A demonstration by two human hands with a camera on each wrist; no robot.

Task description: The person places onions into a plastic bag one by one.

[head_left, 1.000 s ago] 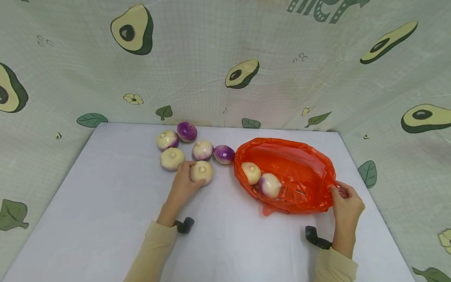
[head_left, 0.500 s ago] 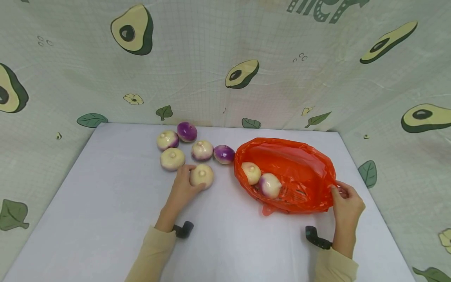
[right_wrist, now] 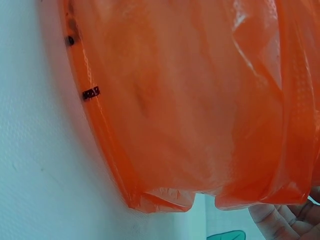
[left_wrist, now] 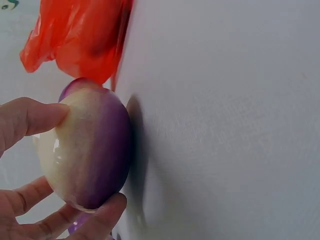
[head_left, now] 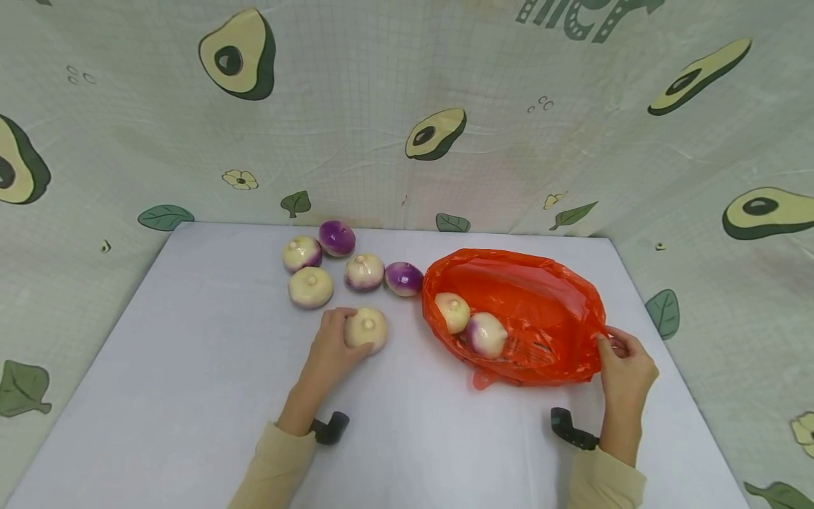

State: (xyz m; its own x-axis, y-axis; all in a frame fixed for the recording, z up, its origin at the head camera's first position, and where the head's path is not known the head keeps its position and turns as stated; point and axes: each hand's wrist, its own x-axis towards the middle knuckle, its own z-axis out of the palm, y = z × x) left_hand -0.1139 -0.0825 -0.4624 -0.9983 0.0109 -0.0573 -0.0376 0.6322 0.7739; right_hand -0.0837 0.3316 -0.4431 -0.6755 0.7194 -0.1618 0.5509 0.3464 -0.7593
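Note:
My left hand (head_left: 331,348) grips a white-and-purple turnip (head_left: 367,330) between thumb and fingers. The left wrist view shows its pale half up and its purple half toward the table, its shadow close beside it; whether it touches the table I cannot tell. My right hand (head_left: 626,366) pinches the right rim of a red plastic bag (head_left: 553,290), which lies with its mouth wide. Inside the bag, at its left, are a pale turnip (head_left: 453,312) and a white-purple turnip (head_left: 487,335). In the right wrist view, the bag's side (right_wrist: 175,110) hides most of that hand.
Several turnips lie behind and left of my left hand: a pale one (head_left: 311,287), a two-toned one (head_left: 302,254), a purple one (head_left: 337,238), a pale one (head_left: 365,272) and a purple one (head_left: 404,279) by the bag. A patterned cloth (head_left: 356,106) hangs behind the white table (head_left: 191,367).
My left hand has drawn the turnip a little toward me, away from the others; the pale turnip behind it shifted very slightly. My right hand and the bag stay where they were.

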